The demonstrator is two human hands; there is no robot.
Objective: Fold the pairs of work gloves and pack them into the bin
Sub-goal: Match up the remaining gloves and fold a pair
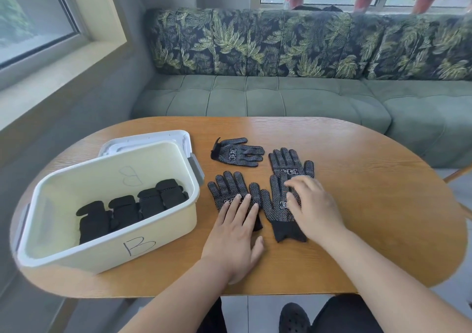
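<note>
One glove [229, 187] is lying under the left fingers [240, 206], a second glove [277, 205] under the right fingers [297, 183], a third glove [237, 151] and fourth glove [288, 161] beyond the fingertips. Left of them, the bin [107, 256] is holding folded gloves [127, 210].

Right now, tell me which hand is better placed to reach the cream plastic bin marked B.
Left. The left hand lies flat on a black dotted glove right beside the cream plastic bin; the right hand sits farther away.

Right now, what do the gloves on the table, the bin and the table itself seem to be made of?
Gloves: black knitted fabric, it seems, covered in small pale grip dots, probably rubbery. Bin: smooth cream plastic with a white moulded rim, slightly glossy. Table: wood or wood-look veneer; grain lines show under a satin sheen.
</note>
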